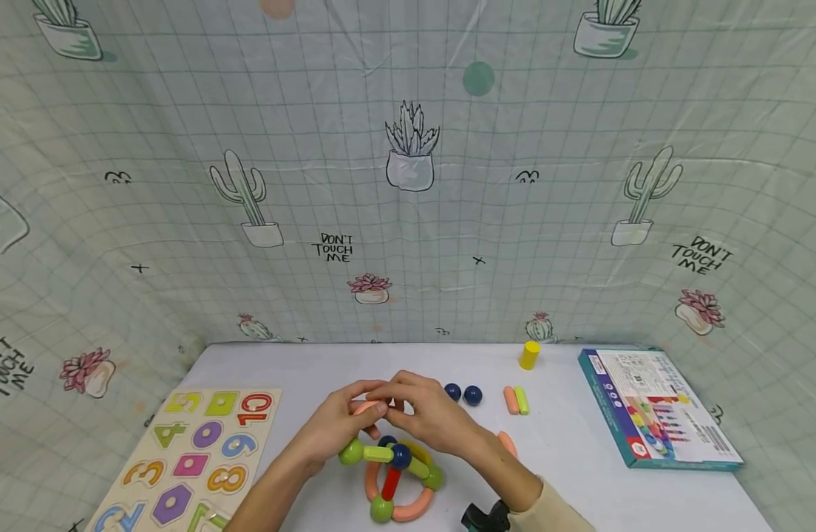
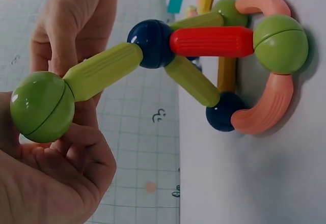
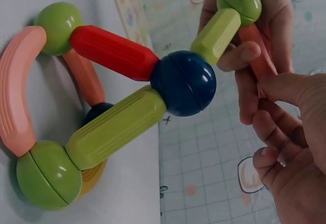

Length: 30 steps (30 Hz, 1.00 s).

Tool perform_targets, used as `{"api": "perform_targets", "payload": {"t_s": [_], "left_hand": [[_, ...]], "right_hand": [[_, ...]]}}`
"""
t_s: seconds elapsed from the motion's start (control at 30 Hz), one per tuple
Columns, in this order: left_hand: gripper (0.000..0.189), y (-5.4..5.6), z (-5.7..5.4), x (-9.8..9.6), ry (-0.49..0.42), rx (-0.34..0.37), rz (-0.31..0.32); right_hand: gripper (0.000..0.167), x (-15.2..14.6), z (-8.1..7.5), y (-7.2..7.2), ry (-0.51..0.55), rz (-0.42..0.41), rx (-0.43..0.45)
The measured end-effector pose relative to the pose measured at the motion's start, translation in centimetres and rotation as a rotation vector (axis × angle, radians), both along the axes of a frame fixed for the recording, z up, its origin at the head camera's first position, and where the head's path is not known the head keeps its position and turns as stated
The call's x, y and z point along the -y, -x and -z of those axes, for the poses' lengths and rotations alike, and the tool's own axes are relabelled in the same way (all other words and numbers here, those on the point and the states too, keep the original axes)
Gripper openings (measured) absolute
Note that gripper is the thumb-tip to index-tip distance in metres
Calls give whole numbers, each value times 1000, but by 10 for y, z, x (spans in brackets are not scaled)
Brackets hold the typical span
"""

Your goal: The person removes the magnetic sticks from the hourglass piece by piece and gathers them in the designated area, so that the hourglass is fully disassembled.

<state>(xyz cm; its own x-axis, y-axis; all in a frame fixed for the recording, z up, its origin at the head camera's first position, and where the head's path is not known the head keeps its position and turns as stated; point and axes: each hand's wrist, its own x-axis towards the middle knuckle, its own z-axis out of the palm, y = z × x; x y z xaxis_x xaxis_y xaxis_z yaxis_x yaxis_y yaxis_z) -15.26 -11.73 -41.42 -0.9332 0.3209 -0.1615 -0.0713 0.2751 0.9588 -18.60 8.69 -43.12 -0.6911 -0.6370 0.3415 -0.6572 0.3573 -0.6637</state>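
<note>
A magnetic stick-and-ball structure stands on the table, its upper navy ball joined to a red stick and light-green sticks. Its base is a ring of curved pink and yellow sticks with green and navy balls. One light-green stick reaches out to a green ball, from which a pink stick extends. My left hand holds that pink stick near the green ball. Thumb and fingers of my right hand pinch its other end, partly hiding it.
Two navy balls, short pink and green sticks and a yellow cylinder lie beyond my right hand. A curved pink stick is partly behind my right forearm. A number board is left; a flat box is right.
</note>
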Motion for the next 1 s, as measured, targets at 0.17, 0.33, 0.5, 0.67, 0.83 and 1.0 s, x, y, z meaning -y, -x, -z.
{"api": "perform_targets", "payload": {"t_s": [0.17,0.33,0.5,0.67,0.83,1.0], "left_hand": [[62,-5,1,3,-5,29,39],[68,-11,1,7,-61,47,90],[73,-15,6,11,-118,48,86],[57,-19,12,10,-89,-14,23],[47,-22,12,7,-5,-138,13],[43,-21,12,7,56,-241,29]], "right_hand": [[28,-1,-1,-1,0,18,-32],[23,-8,1,0,28,60,-90],[22,-15,1,2,49,110,-101],[22,-21,-1,0,47,165,-39],[21,-26,-3,-3,81,151,87],[19,-33,-8,-5,122,113,288]]}}
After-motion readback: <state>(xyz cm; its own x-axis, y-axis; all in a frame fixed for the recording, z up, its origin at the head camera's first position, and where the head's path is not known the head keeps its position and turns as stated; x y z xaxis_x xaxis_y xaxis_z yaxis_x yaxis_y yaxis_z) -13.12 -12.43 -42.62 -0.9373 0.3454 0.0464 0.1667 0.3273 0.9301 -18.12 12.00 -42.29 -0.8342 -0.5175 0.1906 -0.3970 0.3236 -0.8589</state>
